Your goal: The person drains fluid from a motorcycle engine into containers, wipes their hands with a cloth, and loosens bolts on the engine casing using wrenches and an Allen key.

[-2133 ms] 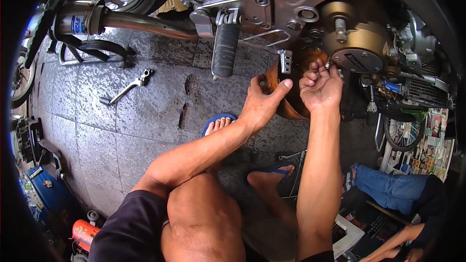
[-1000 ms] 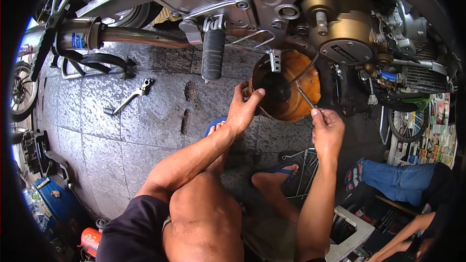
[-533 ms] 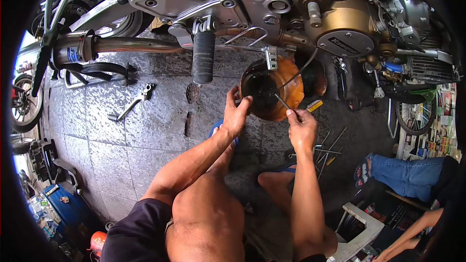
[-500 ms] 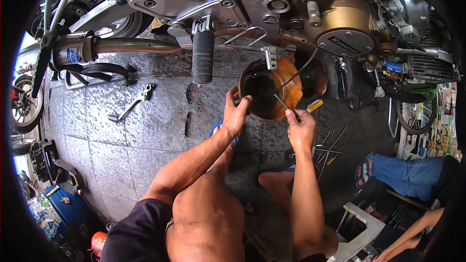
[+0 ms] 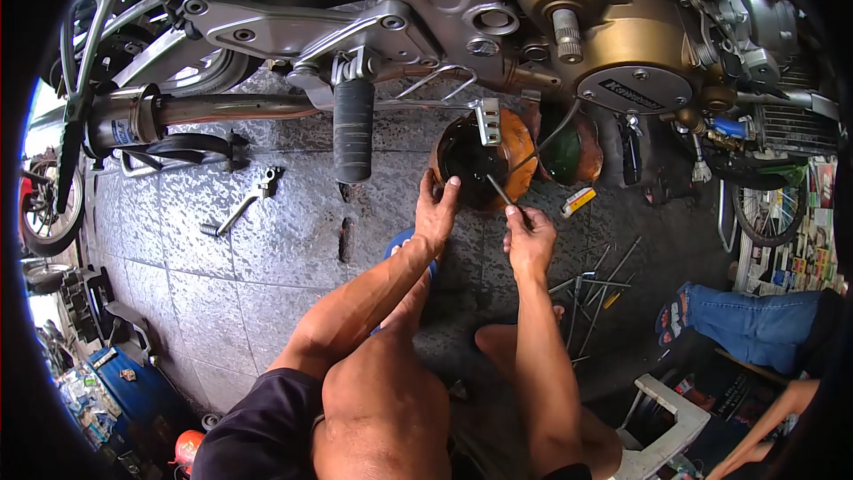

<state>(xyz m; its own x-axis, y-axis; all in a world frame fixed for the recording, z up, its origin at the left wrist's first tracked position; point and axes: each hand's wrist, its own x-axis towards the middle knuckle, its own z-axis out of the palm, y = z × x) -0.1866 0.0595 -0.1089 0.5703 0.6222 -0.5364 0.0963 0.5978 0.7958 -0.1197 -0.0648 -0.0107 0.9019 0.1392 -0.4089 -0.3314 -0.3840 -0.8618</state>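
A round amber basin (image 5: 521, 144) with dark liquid in it sits on the floor under the motorcycle. My left hand (image 5: 437, 212) grips its near left rim, with the thumb on top. In my right hand (image 5: 531, 238), pinched between thumb and fingers, is a thin metal rod (image 5: 499, 189). Its tip reaches over the dark inside of the basin; whether it touches the liquid I cannot tell. A dark cable (image 5: 560, 129) runs from the gold engine cover (image 5: 635, 89) down toward the basin.
Above hang a foot peg (image 5: 354, 129) and a metal pedal (image 5: 487, 122). A second basin (image 5: 569, 156) with green inside stands at the right. Several thin tools (image 5: 597, 292), a yellow-and-white box (image 5: 578, 202) and a kickstart lever (image 5: 244, 202) lie on the floor. Another person's jeans (image 5: 755, 324) show at right.
The view has shifted slightly. My right hand and the rod have moved a little left and down relative to the basin. My left hand keeps its hold on the rim.
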